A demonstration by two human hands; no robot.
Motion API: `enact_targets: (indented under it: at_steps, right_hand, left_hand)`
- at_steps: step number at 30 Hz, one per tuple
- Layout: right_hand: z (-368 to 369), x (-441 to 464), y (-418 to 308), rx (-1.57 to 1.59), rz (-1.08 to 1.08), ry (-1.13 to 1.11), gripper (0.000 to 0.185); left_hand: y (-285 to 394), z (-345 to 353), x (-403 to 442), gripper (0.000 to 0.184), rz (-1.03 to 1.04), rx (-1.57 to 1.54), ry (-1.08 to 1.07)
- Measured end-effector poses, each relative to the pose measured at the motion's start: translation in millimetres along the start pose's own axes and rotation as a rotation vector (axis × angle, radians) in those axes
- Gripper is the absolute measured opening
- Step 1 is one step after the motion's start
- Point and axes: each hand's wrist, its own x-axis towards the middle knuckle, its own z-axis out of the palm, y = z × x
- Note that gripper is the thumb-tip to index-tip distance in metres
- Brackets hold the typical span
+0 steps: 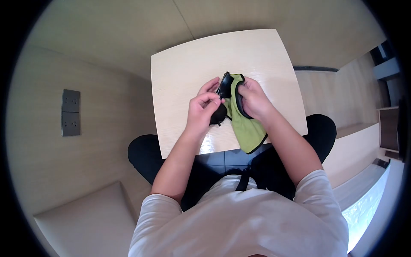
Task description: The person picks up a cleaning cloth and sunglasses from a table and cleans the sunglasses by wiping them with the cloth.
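A pair of dark sunglasses (218, 115) is in my left hand (204, 105), the thumb and fingers pinching it near the middle of the frame. One lens points up and away from me, the other down toward me. My right hand (253, 99) grips a green cloth (248, 133) with black edging, its thumb pressed over a dark curved part of it. The cloth touches or nearly touches the sunglasses and hangs down toward the table's near edge. My right fingers are mostly hidden behind the cloth.
Both hands are above a small pale wooden table (184, 70). My knees are at its near corners. A double wall socket (70, 112) is on the left wall, and a padded seat (92, 220) is at the lower left. Wood panels stand behind the table.
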Motion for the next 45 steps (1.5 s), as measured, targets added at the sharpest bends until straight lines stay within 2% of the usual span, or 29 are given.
enact_targets:
  at_steps: [3, 4, 6, 10, 12, 13, 15, 18, 21, 25, 27, 28, 30, 34, 35, 40, 42, 45]
  right_hand:
    - [5, -1, -2, -0.060, 0.000, -0.019, 0.036]
    - [6, -2, -2, -0.057, 0.004, -0.015, 0.036]
    - [6, -2, -1, -0.265, -0.101, -0.058, 0.035]
    - [1, -1, 2, -0.499, -0.142, 0.006, 0.036]
    - [7, -3, 0, -0.536, -0.183, 0.095, 0.025]
    - [12, -3, 0, -0.562, -0.189, 0.189, 0.014]
    - [-2, 4, 9, -0.523, -0.163, 0.203, 0.011]
    - [2, 1, 3, -0.397, -0.042, 0.215, 0.020]
    - [-4, 3, 7, -0.030, -0.030, 0.045, 0.020]
    - [9, -1, 0, 0.074, 0.021, -0.005, 0.020]
    - [1, 4, 6, -0.069, -0.012, -0.002, 0.023]
    - [3, 2, 5, -0.068, -0.009, -0.007, 0.023]
    - [8, -4, 1, -0.381, 0.043, -0.117, 0.027]
    - [14, -8, 13, -0.636, -0.151, -0.228, 0.045]
    - [17, -12, 10, -0.886, -0.233, -0.163, 0.051]
    - [31, -18, 12, -0.924, -0.318, -0.055, 0.051]
    - [30, -16, 15, -1.008, -0.328, 0.000, 0.047]
    - [28, -14, 17, -0.969, -0.337, 0.025, 0.040]
  left_hand:
    - [5, 0, 1, 0.008, -0.015, -0.010, 0.031]
    - [6, 0, 0, 0.008, -0.022, -0.011, 0.031]
    - [6, 1, -1, 0.008, -0.009, 0.061, 0.000]
    - [0, 4, 0, 0.006, 0.015, 0.163, -0.036]
    - [1, 5, 1, 0.005, -0.001, 0.237, -0.084]
    - [2, 6, 1, 0.005, -0.008, 0.237, -0.089]
    - [3, 9, -1, 0.005, -0.018, 0.193, -0.100]
    - [4, 6, -1, 0.004, -0.024, 0.169, -0.072]
    - [4, 3, 0, 0.010, -0.001, 0.080, -0.023]
    - [0, -5, -2, 0.012, 0.037, -0.081, 0.020]
    - [-5, -14, -3, 0.013, -0.042, -0.328, 0.153]
    - [-7, -17, -4, 0.013, -0.040, -0.325, 0.158]
    - [-12, -21, -3, 0.016, -0.049, -0.463, 0.149]
    - [-16, -21, 4, 0.016, -0.097, -0.595, 0.045]
    - [-15, -14, 3, 0.014, -0.049, -0.513, 0.030]
    - [-10, 0, -1, 0.012, -0.140, -0.487, -0.004]
    - [-7, 2, -2, 0.012, -0.156, -0.505, -0.008]
    - [-5, 1, 0, 0.013, -0.240, -0.597, 0.013]
